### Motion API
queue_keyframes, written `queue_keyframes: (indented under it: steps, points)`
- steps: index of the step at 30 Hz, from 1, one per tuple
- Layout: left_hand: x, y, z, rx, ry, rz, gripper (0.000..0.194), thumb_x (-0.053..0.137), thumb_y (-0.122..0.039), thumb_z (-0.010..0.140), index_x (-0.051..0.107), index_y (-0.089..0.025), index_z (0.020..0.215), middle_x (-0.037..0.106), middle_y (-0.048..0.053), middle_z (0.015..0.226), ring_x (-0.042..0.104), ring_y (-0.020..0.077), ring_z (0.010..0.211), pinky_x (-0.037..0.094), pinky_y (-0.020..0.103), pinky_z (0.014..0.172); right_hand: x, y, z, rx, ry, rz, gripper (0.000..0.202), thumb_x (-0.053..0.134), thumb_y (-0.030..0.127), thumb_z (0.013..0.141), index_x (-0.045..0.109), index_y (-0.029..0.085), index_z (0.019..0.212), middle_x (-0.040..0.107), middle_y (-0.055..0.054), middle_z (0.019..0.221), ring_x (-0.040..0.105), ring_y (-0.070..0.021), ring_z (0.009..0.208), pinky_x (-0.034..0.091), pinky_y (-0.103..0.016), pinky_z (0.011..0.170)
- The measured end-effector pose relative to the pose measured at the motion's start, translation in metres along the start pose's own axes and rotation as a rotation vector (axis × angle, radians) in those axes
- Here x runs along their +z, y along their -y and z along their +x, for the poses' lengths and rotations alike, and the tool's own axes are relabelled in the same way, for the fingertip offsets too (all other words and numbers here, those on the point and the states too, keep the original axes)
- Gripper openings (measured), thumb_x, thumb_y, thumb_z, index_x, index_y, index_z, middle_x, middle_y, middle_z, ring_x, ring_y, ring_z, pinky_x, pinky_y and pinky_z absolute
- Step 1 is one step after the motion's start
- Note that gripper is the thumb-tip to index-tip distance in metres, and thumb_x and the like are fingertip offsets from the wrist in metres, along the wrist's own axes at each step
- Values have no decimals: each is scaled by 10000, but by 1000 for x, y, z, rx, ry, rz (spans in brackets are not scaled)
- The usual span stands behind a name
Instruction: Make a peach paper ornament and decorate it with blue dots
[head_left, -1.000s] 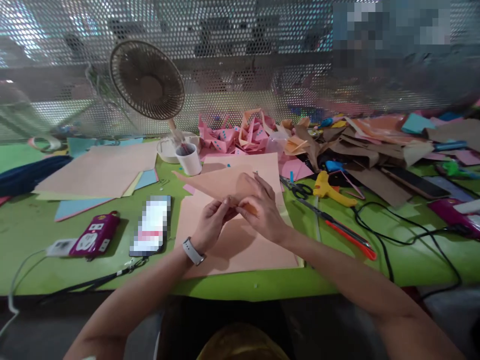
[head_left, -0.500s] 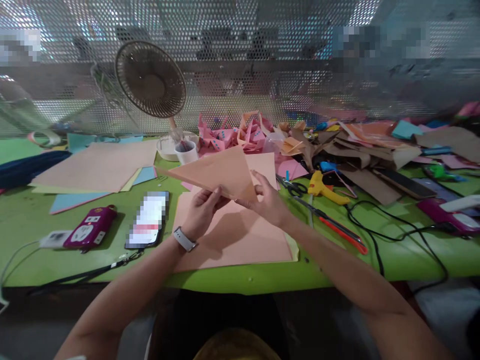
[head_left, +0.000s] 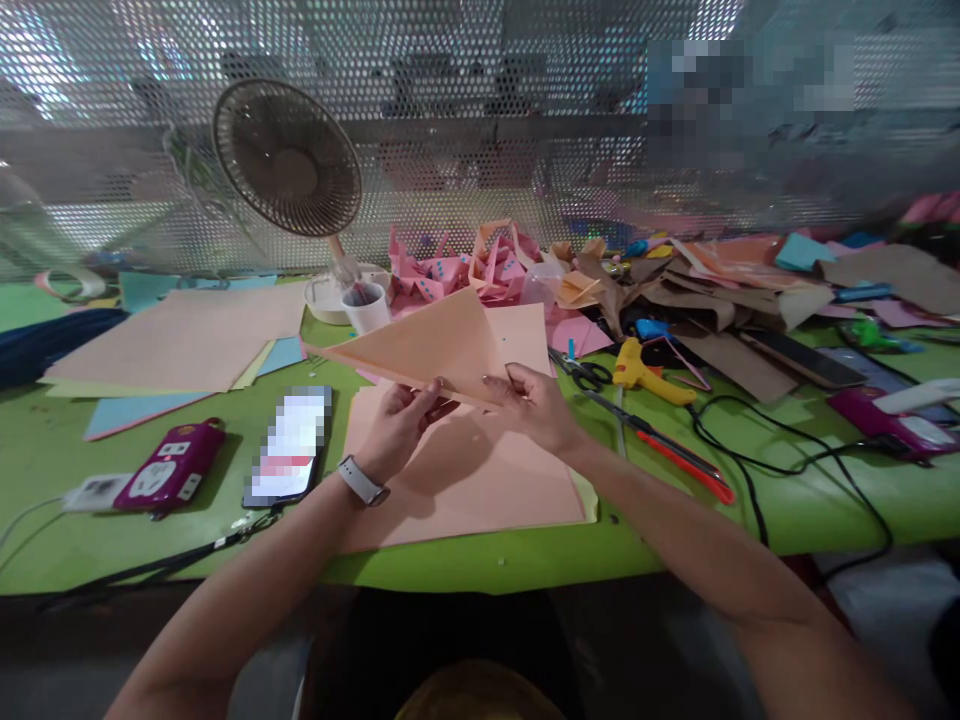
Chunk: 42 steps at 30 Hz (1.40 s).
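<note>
Between my hands is a folded sheet of peach paper [head_left: 435, 345], roughly triangular, its long point towards the left, held above the table. My left hand [head_left: 405, 425], a watch on its wrist, pinches the lower edge with the thumb on top. At the lower right edge my right hand [head_left: 536, 405] grips the paper, thumb in front and fingers partly behind it. Beneath both hands lies a stack of peach sheets [head_left: 465, 490], with a yellowish sheet showing at its right edge.
Left of me are a phone [head_left: 289, 450], a purple power strip [head_left: 174, 465] and more paper sheets [head_left: 180, 335]. A fan [head_left: 289, 160] and white cup [head_left: 366, 308] stand behind. Scissors [head_left: 581, 370], a yellow glue gun [head_left: 649, 375], a red-handled cutter [head_left: 682, 465] and cables lie right.
My right hand has shifted its grip, its thumb now pressing the front of the paper near the right edge. The left hand keeps its pinch. The view has moved slightly.
</note>
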<state>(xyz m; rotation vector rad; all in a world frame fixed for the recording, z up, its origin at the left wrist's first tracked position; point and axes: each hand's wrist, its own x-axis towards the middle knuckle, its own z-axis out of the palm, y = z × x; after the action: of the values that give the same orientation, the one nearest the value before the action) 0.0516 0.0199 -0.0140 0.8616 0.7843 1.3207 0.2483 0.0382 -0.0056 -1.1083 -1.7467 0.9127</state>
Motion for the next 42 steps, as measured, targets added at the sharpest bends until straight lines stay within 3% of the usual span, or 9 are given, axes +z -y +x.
queue_keyframes:
  steps: [9, 15, 21, 25, 30, 34, 37, 39, 42]
  points:
    - [2, 0, -2, -67, 20, -41, 222, 818, -330, 715, 710, -146, 778, 723, 27, 781, 696, 146, 762, 566, 314, 839, -4, 1, 6, 36, 31, 89, 441, 574, 604, 839, 430, 214, 691, 448, 56, 586, 482, -107, 517, 350, -214, 478]
    - [2, -1, -1, -42, -97, -90, 276, 820, -374, 704, 669, -143, 693, 693, 6, 655, 692, 145, 672, 582, 299, 762, -8, 4, 3, -77, -2, -89, 424, 525, 575, 890, 413, 218, 690, 462, 53, 573, 509, -110, 538, 338, -213, 519]
    - [-3, -19, 5, 15, -192, -131, 294, 835, -379, 683, 676, -161, 798, 755, 26, 765, 720, 160, 734, 580, 293, 780, -30, 5, 13, -100, -22, -154, 409, 537, 557, 883, 435, 211, 689, 462, 50, 597, 483, -103, 541, 338, -217, 536]
    - [-15, -35, 2, 50, -247, -128, 279, 840, -349, 680, 686, -173, 832, 766, 23, 811, 721, 140, 755, 573, 261, 783, -47, 7, 12, -94, 1, -150, 402, 543, 537, 880, 402, 217, 682, 429, 56, 601, 475, -100, 522, 353, -221, 522]
    - [-45, -38, -18, 64, -319, 11, 241, 810, -322, 706, 703, -174, 863, 758, 16, 848, 704, 113, 724, 566, 256, 793, -60, 1, -7, 33, 70, -129, 414, 551, 582, 853, 431, 219, 694, 426, 47, 623, 501, -117, 527, 369, -232, 512]
    - [-61, -41, -40, 305, -401, 377, 261, 705, -400, 812, 694, -192, 969, 745, 52, 1001, 698, 179, 954, 540, 323, 890, -60, -12, -18, 83, 137, -199, 419, 536, 577, 864, 439, 214, 679, 406, 50, 599, 449, -115, 530, 324, -240, 531]
    - [-55, -45, -50, 526, -245, 922, 237, 652, -402, 861, 695, -213, 998, 726, 54, 1029, 662, 200, 1015, 502, 367, 945, -51, -16, -20, 37, 212, -296, 434, 514, 546, 892, 407, 208, 641, 374, 54, 572, 397, -110, 544, 278, -248, 550]
    - [-47, -44, -51, 523, 43, 1217, 225, 650, -395, 867, 698, -219, 999, 718, 55, 994, 656, 202, 961, 514, 359, 879, -44, -17, -20, 19, 284, -355, 403, 499, 516, 916, 456, 202, 666, 423, 46, 584, 425, -117, 557, 285, -255, 561]
    - [-38, -33, -47, 442, 363, 1397, 287, 625, -423, 885, 679, -225, 1086, 697, 67, 1023, 638, 206, 956, 508, 354, 839, -37, -18, -22, -35, 281, -499, 281, 541, 465, 916, 602, 193, 888, 593, -9, 735, 542, -165, 673, 362, -276, 623]
